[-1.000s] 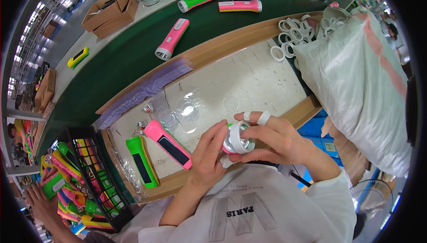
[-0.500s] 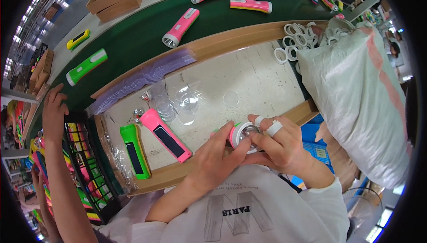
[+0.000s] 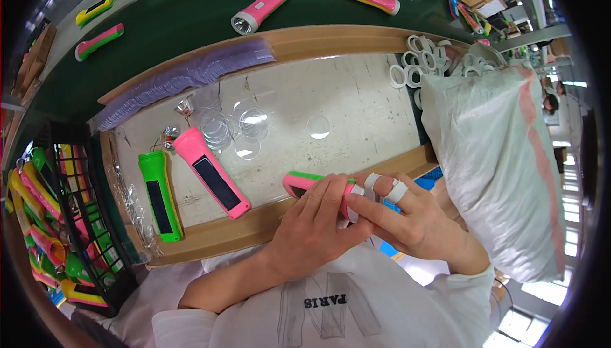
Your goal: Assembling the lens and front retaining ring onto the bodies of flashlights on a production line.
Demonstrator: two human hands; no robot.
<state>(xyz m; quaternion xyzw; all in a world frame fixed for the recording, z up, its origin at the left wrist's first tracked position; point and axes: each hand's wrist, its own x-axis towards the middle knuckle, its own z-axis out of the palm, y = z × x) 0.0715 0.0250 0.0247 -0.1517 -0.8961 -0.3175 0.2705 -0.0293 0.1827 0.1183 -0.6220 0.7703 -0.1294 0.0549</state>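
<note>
Both my hands are closed around a pink and green flashlight [image 3: 296,181] close to my chest. My left hand [image 3: 312,220] wraps its body from above, fingers together. With taped fingers, my right hand [image 3: 407,217] grips the white head ring [image 3: 354,203] at the front end. The lens face is hidden from view now. On the white work surface to the left lie a pink flashlight body [image 3: 213,173] and a green one [image 3: 160,198], each with a dark panel. Small reflectors [image 3: 170,136] on wires sit at their upper ends. Several clear lens discs [image 3: 253,124] lie beyond them.
A cardboard rim [image 3: 344,36] borders the surface, with a row of stacked clear discs [image 3: 191,77] along it. White rings [image 3: 417,61] and a big white sack [image 3: 493,170] are at right. Flashlights [image 3: 262,8] lie on the green belt; a black crate [image 3: 83,220] stands left.
The flashlight in my hands has turned so its lens no longer faces up, and my left hand covers more of its body. Another person's arm at the left has gone. The view has shifted.
</note>
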